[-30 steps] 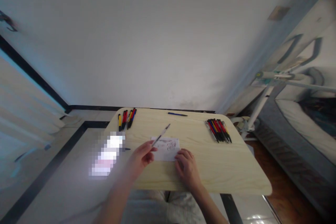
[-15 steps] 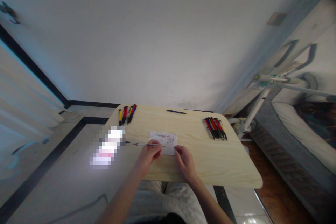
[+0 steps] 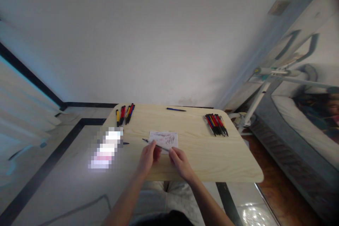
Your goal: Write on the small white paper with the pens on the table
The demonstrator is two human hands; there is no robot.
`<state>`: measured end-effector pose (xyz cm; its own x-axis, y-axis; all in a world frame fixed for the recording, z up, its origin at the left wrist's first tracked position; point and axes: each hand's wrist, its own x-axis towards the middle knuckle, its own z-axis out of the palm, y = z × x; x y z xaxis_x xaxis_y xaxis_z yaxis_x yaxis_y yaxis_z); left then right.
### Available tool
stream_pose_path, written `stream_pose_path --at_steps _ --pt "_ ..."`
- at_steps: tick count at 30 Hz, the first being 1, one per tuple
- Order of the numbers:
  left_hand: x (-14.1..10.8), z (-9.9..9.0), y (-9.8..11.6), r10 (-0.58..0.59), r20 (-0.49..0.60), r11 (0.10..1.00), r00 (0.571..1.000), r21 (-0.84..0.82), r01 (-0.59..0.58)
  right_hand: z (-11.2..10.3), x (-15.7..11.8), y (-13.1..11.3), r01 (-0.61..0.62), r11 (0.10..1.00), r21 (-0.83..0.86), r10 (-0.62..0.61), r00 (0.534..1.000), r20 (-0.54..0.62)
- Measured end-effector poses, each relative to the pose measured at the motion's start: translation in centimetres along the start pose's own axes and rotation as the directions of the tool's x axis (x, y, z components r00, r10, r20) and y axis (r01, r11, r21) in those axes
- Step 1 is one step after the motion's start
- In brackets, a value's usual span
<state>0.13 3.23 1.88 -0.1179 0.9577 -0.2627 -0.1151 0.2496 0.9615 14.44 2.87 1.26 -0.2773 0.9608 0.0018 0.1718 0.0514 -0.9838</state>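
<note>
My left hand (image 3: 149,156) is closed on a slim pen (image 3: 162,147), whose dark tip points out to the left. At the pen's other end, the fingers of my right hand (image 3: 180,160) pinch it, so it spans both hands at a slight tilt. Beneath it lies a white sheet of paper (image 3: 164,137) with dark marks or print on it. A single blue pen (image 3: 176,109) rests near the table's far edge.
Several pens in yellow, red and blue (image 3: 128,113) lie at the table's far left. A larger bunch of pens (image 3: 216,125) lies to the right on the wooden table (image 3: 225,162). A pixelated bright patch covers the left edge, with a dark pen tip (image 3: 125,143) beside it.
My right hand has come left and taken hold of the pen's right end. The pen has turned from nearly level to sloping down to the right.
</note>
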Motion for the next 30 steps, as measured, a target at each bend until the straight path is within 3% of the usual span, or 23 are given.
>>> stream_pose_path --at_steps 6,9,11,17,30 --pt "1.2 -1.0 -0.3 0.008 -0.047 1.000 0.999 0.013 -0.007 -0.6 0.3 -0.4 0.071 0.995 -0.065 -0.067 0.996 0.062" --pt "1.4 -1.1 -0.9 0.078 -0.152 0.994 0.985 0.083 -0.066 -0.3 0.4 -0.2 0.093 0.991 -0.094 -0.082 0.990 0.117" --pt "1.2 -1.1 -1.3 0.096 -0.187 0.989 0.978 0.128 -0.072 -0.1 0.4 0.1 0.063 0.995 -0.081 -0.055 0.994 0.095" --pt "0.7 -1.1 -2.0 0.081 -0.141 0.990 0.987 0.124 -0.064 0.5 0.0 1.1 0.003 1.000 -0.001 -0.003 0.998 -0.064" --pt "0.2 -0.7 -2.0 0.089 -0.016 0.987 0.996 0.134 -0.086 -0.1 0.4 1.3 -0.074 0.996 0.050 0.078 0.993 -0.087"
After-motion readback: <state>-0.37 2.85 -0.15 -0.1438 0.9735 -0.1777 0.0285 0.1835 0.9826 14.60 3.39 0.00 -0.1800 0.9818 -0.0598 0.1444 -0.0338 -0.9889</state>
